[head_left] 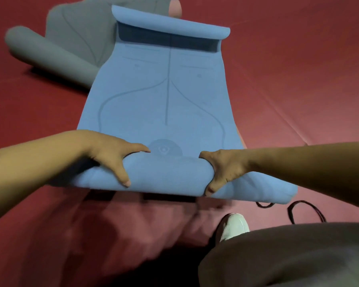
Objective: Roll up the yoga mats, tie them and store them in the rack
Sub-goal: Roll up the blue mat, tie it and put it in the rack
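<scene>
Down on the red padded floor point(298, 79), the blue yoga mat point(164, 96) lies flat, its near end wound into a thick, soft roll point(166, 175). The left grip point(112, 156) and right grip point(222, 172), both bare hands, curl round that roll, thumbs in front. The mat's far edge curls upward. A half-rolled grey mat point(71, 38) lies beyond, and a thin dark cord point(305, 210) loops near a white shoe point(234, 226).

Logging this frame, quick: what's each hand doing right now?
Left hand: grips the rolled end of the blue mat.
Right hand: grips the same roll.
</scene>
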The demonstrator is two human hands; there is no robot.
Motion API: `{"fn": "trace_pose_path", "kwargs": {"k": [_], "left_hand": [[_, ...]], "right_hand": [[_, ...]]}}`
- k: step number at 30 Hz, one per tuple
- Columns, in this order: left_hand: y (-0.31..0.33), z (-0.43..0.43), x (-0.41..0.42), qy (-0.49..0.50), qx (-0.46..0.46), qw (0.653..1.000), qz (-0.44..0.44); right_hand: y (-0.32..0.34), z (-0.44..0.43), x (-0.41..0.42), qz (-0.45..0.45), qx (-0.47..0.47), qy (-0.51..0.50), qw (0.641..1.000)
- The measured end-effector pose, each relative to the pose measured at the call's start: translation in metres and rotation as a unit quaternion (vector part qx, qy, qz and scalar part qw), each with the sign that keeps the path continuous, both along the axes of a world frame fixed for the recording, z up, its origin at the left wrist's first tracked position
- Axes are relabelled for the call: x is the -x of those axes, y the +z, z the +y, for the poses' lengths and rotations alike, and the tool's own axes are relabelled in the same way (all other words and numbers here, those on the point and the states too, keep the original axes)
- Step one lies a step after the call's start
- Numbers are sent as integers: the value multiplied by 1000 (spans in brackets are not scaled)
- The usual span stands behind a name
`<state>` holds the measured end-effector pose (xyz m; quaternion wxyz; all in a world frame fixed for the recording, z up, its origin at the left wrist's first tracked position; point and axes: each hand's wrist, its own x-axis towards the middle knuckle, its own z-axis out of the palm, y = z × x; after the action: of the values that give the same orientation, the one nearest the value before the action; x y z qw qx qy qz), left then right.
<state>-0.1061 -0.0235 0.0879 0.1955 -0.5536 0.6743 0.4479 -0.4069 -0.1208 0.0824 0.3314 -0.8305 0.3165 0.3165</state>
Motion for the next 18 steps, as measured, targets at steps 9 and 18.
{"fn": "trace_pose_path", "kwargs": {"k": [9, 18], "left_hand": [[-14, 27, 29, -90, 199, 964, -155], [-9, 10, 12, 62, 34, 997, 17]], "right_hand": [[5, -6, -14, 26, -146, -57, 987], [6, 7, -27, -20, 30, 43, 998]]}}
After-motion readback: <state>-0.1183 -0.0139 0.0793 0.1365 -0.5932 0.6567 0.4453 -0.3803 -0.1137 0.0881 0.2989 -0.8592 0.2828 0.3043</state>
